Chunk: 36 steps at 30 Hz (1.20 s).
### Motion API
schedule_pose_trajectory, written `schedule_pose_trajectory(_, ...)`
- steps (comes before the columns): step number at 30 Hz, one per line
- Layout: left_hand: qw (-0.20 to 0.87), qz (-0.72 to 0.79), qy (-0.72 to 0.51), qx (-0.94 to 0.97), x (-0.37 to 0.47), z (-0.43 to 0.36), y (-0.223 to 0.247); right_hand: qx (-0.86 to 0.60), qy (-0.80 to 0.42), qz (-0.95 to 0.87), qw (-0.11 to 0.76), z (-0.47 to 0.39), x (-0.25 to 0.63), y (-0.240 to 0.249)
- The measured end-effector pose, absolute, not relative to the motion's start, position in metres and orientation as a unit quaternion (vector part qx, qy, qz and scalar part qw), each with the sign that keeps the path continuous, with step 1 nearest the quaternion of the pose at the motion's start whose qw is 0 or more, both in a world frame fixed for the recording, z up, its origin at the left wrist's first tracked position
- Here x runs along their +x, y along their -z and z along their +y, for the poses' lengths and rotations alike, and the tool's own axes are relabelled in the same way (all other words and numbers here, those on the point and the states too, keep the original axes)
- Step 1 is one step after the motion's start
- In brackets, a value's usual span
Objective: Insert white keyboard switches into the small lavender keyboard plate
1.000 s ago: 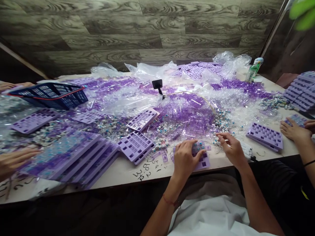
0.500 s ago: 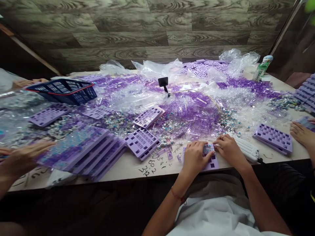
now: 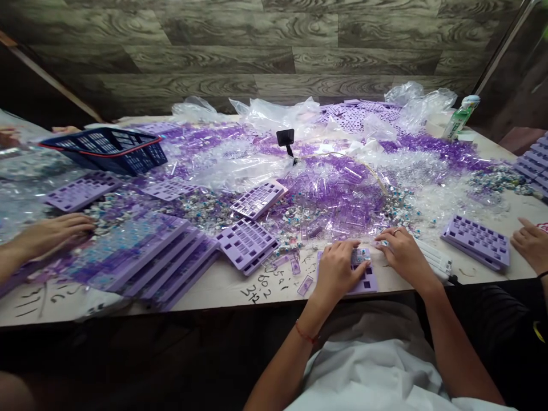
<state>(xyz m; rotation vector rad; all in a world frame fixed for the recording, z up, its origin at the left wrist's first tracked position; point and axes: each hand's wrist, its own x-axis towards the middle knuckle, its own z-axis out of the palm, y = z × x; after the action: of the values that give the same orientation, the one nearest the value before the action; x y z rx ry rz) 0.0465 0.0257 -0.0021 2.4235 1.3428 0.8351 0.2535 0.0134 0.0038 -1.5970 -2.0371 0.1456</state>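
Note:
A purple keyboard plate (image 3: 365,283) lies at the table's front edge, with several clear pieces set in its upper part. My left hand (image 3: 339,266) rests over its left side, fingers curled round it and thumb on its face. Just right of the plate, my right hand (image 3: 400,251) is raised a little, thumb and index finger close together at the small switches; whether a piece is between them is too small to tell. Beside my right forearm lies a white bar-shaped object (image 3: 432,258). Loose white and blue switches (image 3: 396,211) and clear purple caps (image 3: 355,220) are heaped beyond my hands.
Stacked purple plates stand left (image 3: 149,265), centre (image 3: 248,244) and right (image 3: 475,241). A blue basket (image 3: 107,149), a black stand (image 3: 285,138), plastic bags (image 3: 278,114) and a green bottle (image 3: 459,119) sit farther back. Other people's hands (image 3: 51,231) (image 3: 531,242) work at both sides.
My right hand has shifted slightly right, away from the plate, while my left stays on it. The neighbour's hand at left has moved up to the loose switches.

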Motion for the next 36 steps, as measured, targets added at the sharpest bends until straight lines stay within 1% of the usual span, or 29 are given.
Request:
schedule_pose_trajectory(3, 0.125, 0.461, -0.286, 0.830, 0.047, 0.026, 0.003, -0.572, -0.128, -0.749, 0.308, 0.016, 0.250, -0.008)
schedule_pose_trajectory(8, 0.120, 0.459, -0.288, 0.832, 0.047, 0.026, 0.004, -0.566, -0.227, -0.742, 0.279, 0.028, 0.242, -0.017)
schedule_pose_trajectory(12, 0.110, 0.451, -0.272, 0.843, 0.047, 0.025, 0.004, -0.557, -0.344, -0.709, 0.263, 0.042, 0.246, -0.024)
schedule_pose_trajectory(15, 0.105, 0.451, -0.264, 0.846, 0.047, 0.024, 0.003, -0.553, -0.387, -0.697, 0.239, 0.053, 0.251, -0.027)
schedule_pose_trajectory(20, 0.107, 0.448, -0.269, 0.846, 0.046, 0.023, 0.002, -0.541, -0.407, -0.713, 0.184, 0.071, 0.254, -0.030)
schedule_pose_trajectory(26, 0.089, 0.442, -0.262, 0.853, 0.046, 0.022, 0.002, -0.524, -0.404, -0.745, 0.081, 0.089, 0.250, -0.039)
schedule_pose_trajectory(29, 0.077, 0.434, -0.256, 0.861, 0.047, 0.021, 0.001, -0.519, -0.384, -0.763, 0.026, 0.098, 0.244, -0.046)
schedule_pose_trajectory(34, 0.068, 0.415, -0.242, 0.875, 0.050, 0.018, 0.000, -0.530, -0.330, -0.774, -0.106, 0.112, 0.226, -0.061)
schedule_pose_trajectory(36, 0.062, 0.407, -0.231, 0.882, 0.051, 0.017, 0.000, -0.532, -0.315, -0.775, -0.135, 0.116, 0.218, -0.065)
